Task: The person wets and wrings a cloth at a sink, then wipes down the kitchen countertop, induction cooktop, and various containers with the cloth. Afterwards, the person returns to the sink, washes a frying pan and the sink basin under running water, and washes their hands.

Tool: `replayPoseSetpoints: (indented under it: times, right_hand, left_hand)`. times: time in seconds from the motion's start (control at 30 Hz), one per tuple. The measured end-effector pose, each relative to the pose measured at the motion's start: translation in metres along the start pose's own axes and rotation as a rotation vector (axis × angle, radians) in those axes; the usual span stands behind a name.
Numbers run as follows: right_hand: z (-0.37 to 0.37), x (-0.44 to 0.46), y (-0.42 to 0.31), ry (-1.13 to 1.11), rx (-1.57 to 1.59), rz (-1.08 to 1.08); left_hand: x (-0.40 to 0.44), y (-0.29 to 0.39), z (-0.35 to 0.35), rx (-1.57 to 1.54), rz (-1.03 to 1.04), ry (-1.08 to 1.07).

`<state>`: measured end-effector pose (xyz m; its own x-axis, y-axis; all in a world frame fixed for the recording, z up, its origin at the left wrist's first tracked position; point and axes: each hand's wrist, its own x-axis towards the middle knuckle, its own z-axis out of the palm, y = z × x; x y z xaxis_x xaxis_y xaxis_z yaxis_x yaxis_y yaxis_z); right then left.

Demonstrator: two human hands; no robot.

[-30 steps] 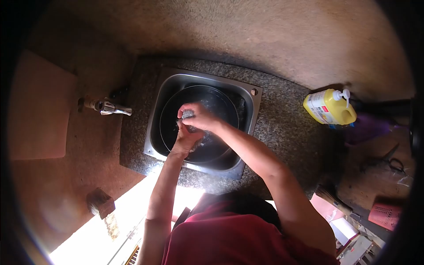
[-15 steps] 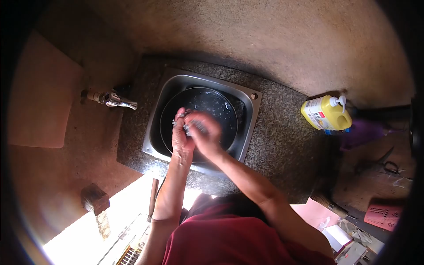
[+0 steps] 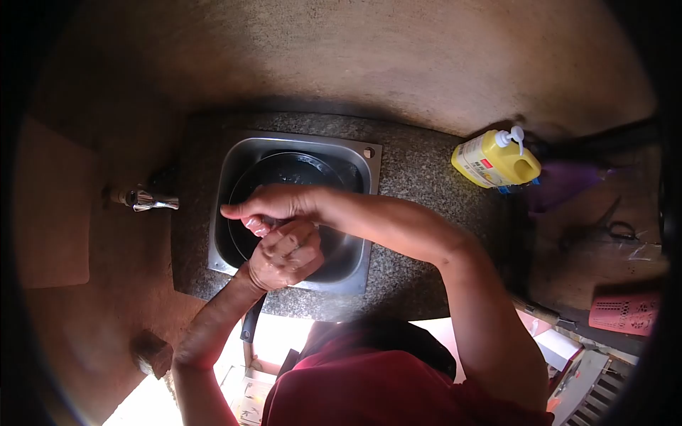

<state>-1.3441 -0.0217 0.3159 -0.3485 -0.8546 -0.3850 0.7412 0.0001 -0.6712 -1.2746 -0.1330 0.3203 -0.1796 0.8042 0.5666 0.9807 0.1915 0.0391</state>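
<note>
Pan (image 3: 309, 169) sits in sink (image 3: 374, 177), below left hand (image 3: 285, 257) and right hand (image 3: 273, 202); handle (image 3: 251, 321) points toward person, nearer left. Left fingers curled, right partly closed alongside; anything gripped hidden, cannot tell.

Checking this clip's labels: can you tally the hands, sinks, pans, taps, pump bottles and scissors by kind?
Hands: 2 (left hand, right hand)
Sink: 1
Dark pan: 1
Tap: 1
Yellow pump bottle: 1
Scissors: 1
Total: 7
</note>
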Motion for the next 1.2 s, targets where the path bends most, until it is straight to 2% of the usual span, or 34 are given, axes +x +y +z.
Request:
replayPoseSetpoints:
  times: [0.13, 0.3, 0.33, 0.37, 0.43, 0.53, 0.6, 0.63, 0.7, 0.77, 0.8, 0.83, 0.87, 0.9, 0.93, 0.97, 1.0, 1.03, 1.07, 1.1, 1.13, 1.2]
  right_hand:
    - [-0.002, 0.016, 0.022, 0.16, -0.441, -0.05]
    - [-0.02, 0.037, 0.078, 0.375, -0.754, -0.114]
    - [-0.022, 0.033, 0.085, 0.416, -0.822, -0.075]
    - [-0.027, 0.044, 0.106, 0.492, -0.94, -0.084]
    - [-0.022, 0.048, 0.122, 0.684, -1.02, 0.012]
    - [-0.02, 0.041, 0.124, 0.756, -1.174, -0.115]
    - [-0.016, 0.031, 0.114, 0.859, -1.266, -0.245]
    - [-0.013, 0.022, 0.111, 1.065, -1.188, -0.462]
    - [-0.008, -0.008, 0.099, 1.363, -1.08, -0.787]
    - [0.004, -0.057, 0.096, 1.503, -1.1, -0.94]
    - [0.01, -0.082, 0.102, 1.55, -1.117, -0.981]
    - [0.012, -0.101, 0.12, 1.536, -1.034, -0.907]
    - [0.02, -0.121, 0.137, 1.569, -0.938, -0.917]
    - [0.024, -0.143, 0.16, 1.62, -0.995, -0.84]
    - [0.036, -0.164, 0.183, 1.726, -0.937, -0.883]
    - [0.041, -0.189, 0.221, 1.715, -0.878, -0.687]
    - [0.076, -0.222, 0.233, 1.642, -0.653, -0.616]
    - [0.094, -0.236, 0.259, 1.82, -0.528, -0.506]
    - [0.108, -0.249, 0.291, 2.035, -0.571, -0.355]
    - [0.109, -0.267, 0.347, 2.01, -0.255, -0.191]
    - [0.122, -0.281, 0.391, 2.15, -0.367, -0.183]
    - [0.175, -0.29, 0.424, 2.288, -0.129, -0.268]
  left_hand:
    - [-0.019, 0.004, 0.031, 0.16, 0.149, -0.149]
    - [-0.054, 0.021, 0.087, 0.261, 0.215, -0.396]
    - [-0.063, 0.021, 0.098, 0.199, 0.287, -0.523]
    - [-0.069, 0.026, 0.108, 0.253, 0.321, -0.549]
    - [-0.124, 0.04, 0.152, 0.291, 0.322, -0.873]
    - [-0.101, 0.042, 0.134, -0.255, -0.271, -0.711]
    - [-0.091, 0.038, 0.113, -0.161, -0.134, -0.664]
    - [-0.085, 0.038, 0.099, -0.111, -0.064, -0.639]
    - [-0.076, 0.058, 0.046, 0.147, -0.284, -0.645]
    - [-0.102, 0.084, 0.018, 0.092, -0.698, -0.405]
    - [-0.119, 0.098, 0.01, 0.06, -0.945, -0.4]
    - [-0.142, 0.111, 0.004, 0.026, -1.191, -0.392]
    - [-0.195, 0.117, 0.014, 0.155, -1.184, -0.494]
    - [-0.236, 0.115, 0.027, 0.289, -1.177, -0.592]
    - [-0.204, 0.102, 0.011, -0.062, -1.39, -0.653]
    - [-0.231, 0.093, 0.021, 0.057, -1.273, -0.624]
    - [-0.252, 0.079, 0.037, -0.332, -1.518, -0.595]
    - [-0.265, 0.073, 0.044, -0.739, -1.734, -0.539]
    - [-0.259, 0.07, 0.039, -0.904, -1.791, -0.533]
    - [-0.254, 0.07, 0.036, -0.979, -1.812, -0.489]
    - [-0.248, 0.069, 0.034, -1.053, -1.834, -0.444]
    - [-0.253, 0.072, 0.04, -1.0, -1.813, -0.383]
